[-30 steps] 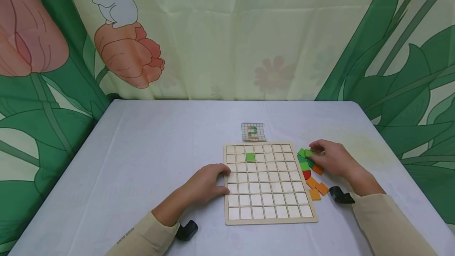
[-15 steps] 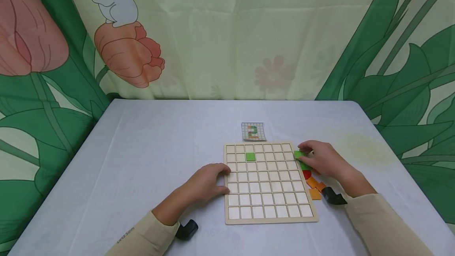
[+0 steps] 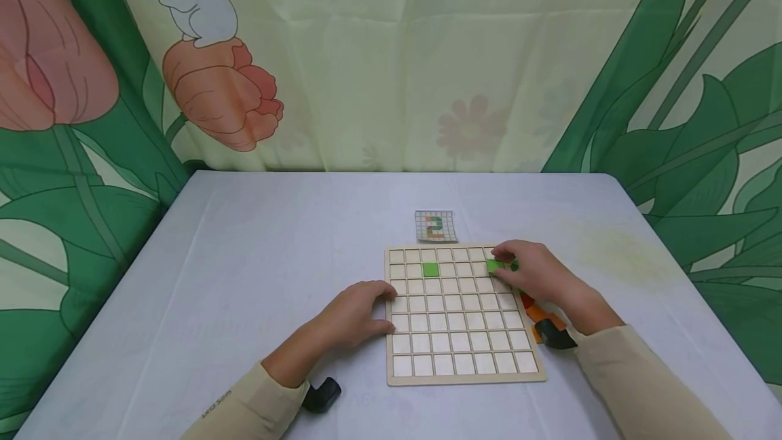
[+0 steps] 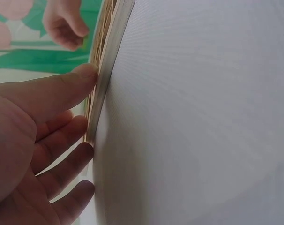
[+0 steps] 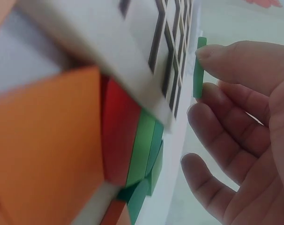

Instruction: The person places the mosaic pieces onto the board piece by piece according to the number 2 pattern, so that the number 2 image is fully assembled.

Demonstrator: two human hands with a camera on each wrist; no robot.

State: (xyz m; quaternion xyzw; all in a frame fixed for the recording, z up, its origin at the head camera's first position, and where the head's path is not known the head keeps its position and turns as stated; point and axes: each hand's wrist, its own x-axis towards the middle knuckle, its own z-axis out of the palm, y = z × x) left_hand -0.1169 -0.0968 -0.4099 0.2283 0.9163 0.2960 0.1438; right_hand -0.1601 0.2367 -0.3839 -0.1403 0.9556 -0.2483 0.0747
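In the head view a wooden grid board point(image 3: 464, 380) lies flat on the table, with one green square tile point(image 3: 430, 269) in a cell of its second row. My left hand point(image 3: 351, 314) touches the board's left edge with thumb and fingertips, its fingers only loosely bent. Over the board's upper right part, my right hand point(image 3: 544, 277) pinches another green square tile point(image 5: 199, 70) between thumb and finger. The right wrist view has that tile edge-on, held above the board. Beside the board's right edge lie orange tiles point(image 5: 53, 145), a red piece point(image 5: 118, 133) and green pieces point(image 5: 141, 150).
A small printed card point(image 3: 435, 226) with a coloured grid pattern lies just beyond the board's far edge. White cloth covers the table point(image 3: 263, 229). A patterned curtain point(image 3: 366, 87) hangs behind it. Part of the tile pile is hidden under my right hand and wrist.
My right hand has moved left from the tile pile to over the board's upper right cells, carrying a green tile. The left hand and the board have stayed in place.
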